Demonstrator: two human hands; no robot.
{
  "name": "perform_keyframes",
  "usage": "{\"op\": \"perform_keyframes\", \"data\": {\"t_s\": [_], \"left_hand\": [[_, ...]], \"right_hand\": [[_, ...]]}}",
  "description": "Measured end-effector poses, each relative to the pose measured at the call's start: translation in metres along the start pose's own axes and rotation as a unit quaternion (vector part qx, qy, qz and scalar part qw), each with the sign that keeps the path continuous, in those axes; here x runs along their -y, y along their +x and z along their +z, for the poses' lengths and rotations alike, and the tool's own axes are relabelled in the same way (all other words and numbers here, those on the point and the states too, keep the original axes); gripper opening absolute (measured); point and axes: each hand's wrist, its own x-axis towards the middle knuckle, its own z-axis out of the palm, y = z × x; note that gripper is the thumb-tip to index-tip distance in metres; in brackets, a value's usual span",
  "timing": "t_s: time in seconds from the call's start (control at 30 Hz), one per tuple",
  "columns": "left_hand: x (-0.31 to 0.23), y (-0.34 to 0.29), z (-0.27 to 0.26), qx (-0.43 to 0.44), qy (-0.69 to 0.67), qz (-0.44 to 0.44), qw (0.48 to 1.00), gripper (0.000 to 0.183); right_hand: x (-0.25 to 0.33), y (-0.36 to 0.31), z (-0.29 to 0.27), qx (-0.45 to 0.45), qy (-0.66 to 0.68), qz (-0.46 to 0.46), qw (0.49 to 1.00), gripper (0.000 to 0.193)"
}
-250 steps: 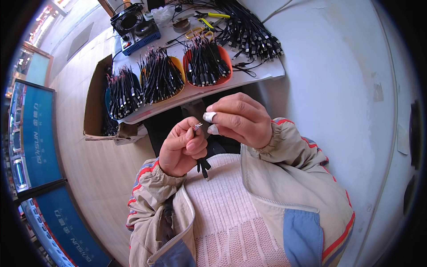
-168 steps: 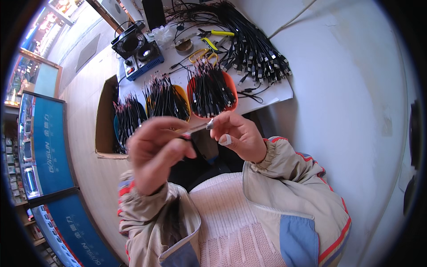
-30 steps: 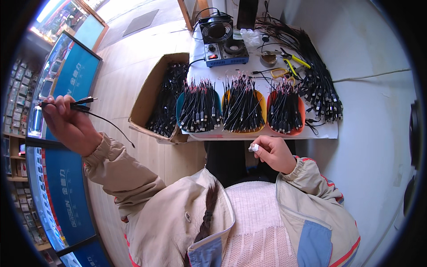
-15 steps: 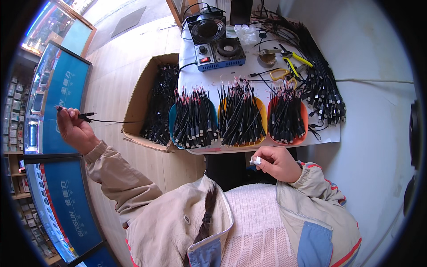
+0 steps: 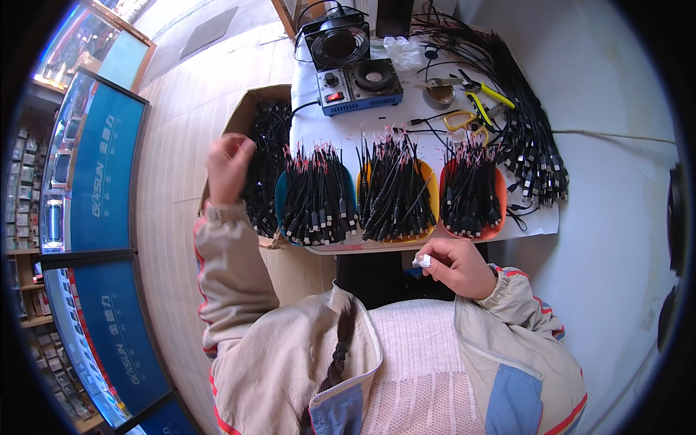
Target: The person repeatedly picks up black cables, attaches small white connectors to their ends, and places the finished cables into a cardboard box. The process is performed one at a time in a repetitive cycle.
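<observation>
My left hand (image 5: pixel 230 167) is raised over the left edge of a cardboard box (image 5: pixel 212 168) full of black cables (image 5: pixel 262 163). Its fingers are curled and smeared by motion, and no cable shows in them. My right hand (image 5: pixel 458 270) is closed in front of the table edge, pinching a small white piece (image 5: pixel 423 261) between thumb and fingers. Bundles of black cables with pale plugs and pinkish stripped ends fill a teal tray (image 5: pixel 282 217), a yellow tray (image 5: pixel 433 192) and an orange-red tray (image 5: pixel 500 203) along the near table edge.
On the white table (image 5: pixel 319 130) stands a blue-based heating device (image 5: pixel 362 94) with a fan (image 5: pixel 337 45) behind it. Yellow-handled pliers (image 5: pixel 495 96), scissors (image 5: pixel 458 120) and a round tin (image 5: pixel 439 94) lie at right, beside a heap of cables (image 5: pixel 533 145). Display cabinets (image 5: pixel 109 167) line the left.
My left hand has swung from the far left, where it held a black cable, rightward to the cardboard box. The cable no longer shows. My right hand has stayed nearly in place.
</observation>
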Motion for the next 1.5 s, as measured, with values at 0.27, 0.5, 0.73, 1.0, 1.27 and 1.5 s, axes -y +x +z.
{"op": "perform_keyframes", "data": {"t_s": [0.27, 0.5, 0.73, 1.0, 1.27, 1.5], "left_hand": [[-0.063, -0.072, 0.038, 0.005, 0.146, 0.096, 0.985, 0.021], [-0.071, -0.078, 0.03, -0.003, 0.066, 0.044, 0.997, 0.019], [-0.108, -0.092, 0.007, -0.088, -0.151, 0.134, 0.975, 0.008], [-0.164, -0.12, 0.018, -0.159, -0.279, 0.252, 0.913, 0.01], [-0.182, -0.195, 0.043, 0.017, -0.523, -0.003, 0.852, 0.011], [-0.203, -0.21, 0.082, 0.065, -0.518, -0.033, 0.852, 0.013]], "right_hand": [[0.0, -0.009, 0.012, 0.029, 0.013, 0.004, 0.999, 0.011], [0.0, -0.028, 0.013, 0.007, 0.02, -0.011, 1.0, 0.013], [-0.01, -0.011, -0.011, -0.136, 0.02, -0.038, 0.99, 0.018], [-0.022, 0.07, -0.044, -0.237, -0.035, 0.039, 0.97, 0.027], [-0.016, 0.085, -0.031, -0.213, 0.162, 0.058, 0.962, 0.024], [0.045, 0.0, 0.0, -0.065, 0.167, -0.129, 0.975, 0.015]]}}
